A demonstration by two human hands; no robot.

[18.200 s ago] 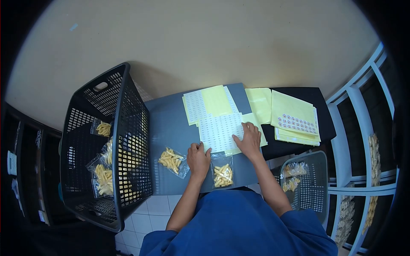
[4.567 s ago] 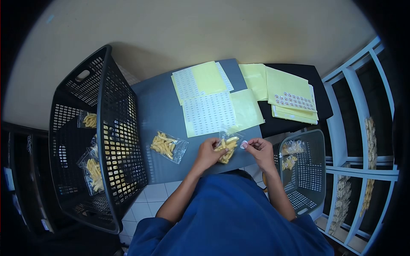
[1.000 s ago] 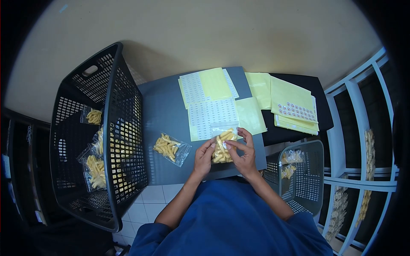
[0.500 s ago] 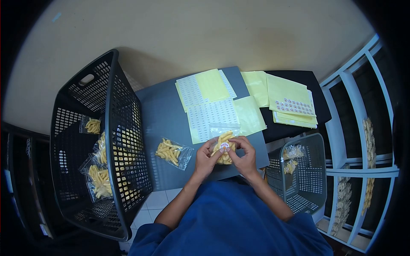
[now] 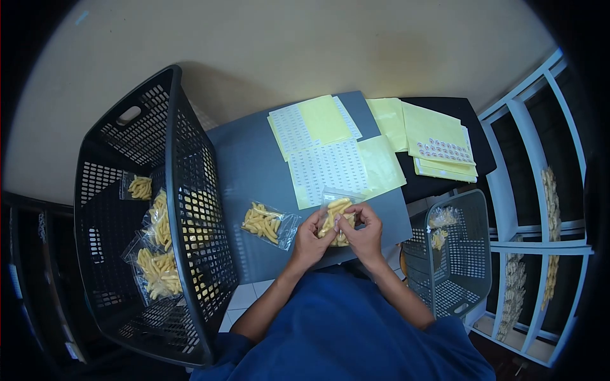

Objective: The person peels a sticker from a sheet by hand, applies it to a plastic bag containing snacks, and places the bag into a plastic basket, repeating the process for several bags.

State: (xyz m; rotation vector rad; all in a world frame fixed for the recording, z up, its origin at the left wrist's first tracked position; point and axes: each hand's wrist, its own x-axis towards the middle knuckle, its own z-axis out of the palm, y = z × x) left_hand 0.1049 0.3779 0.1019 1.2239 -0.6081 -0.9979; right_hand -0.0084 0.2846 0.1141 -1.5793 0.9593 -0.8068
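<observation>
A clear plastic bag of pale yellow stick snacks (image 5: 338, 204) is held upright between my two hands at the table's front edge. My left hand (image 5: 311, 240) grips its left side, and my right hand (image 5: 363, 233) grips its right side. Both thumbs meet on the front of the bag, covering the spot where a round sticker would lie. A second bag of the snacks (image 5: 263, 223) lies flat on the grey table (image 5: 244, 165), left of my hands. Just beyond the held bag are sheets of small printed labels (image 5: 327, 171).
At left stands a large black crate (image 5: 170, 127) holding several snack bags (image 5: 155, 270). A smaller grey basket (image 5: 467, 247) with bagged snacks is at right. Yellow sheets with round stickers (image 5: 438, 136) lie on a black surface. A white-framed rack (image 5: 540, 247) stands far right.
My thumbs have closed over the front of the bag, hiding the round sticker seen there before. The whole view has shifted slightly; the table and papers sit further right and higher.
</observation>
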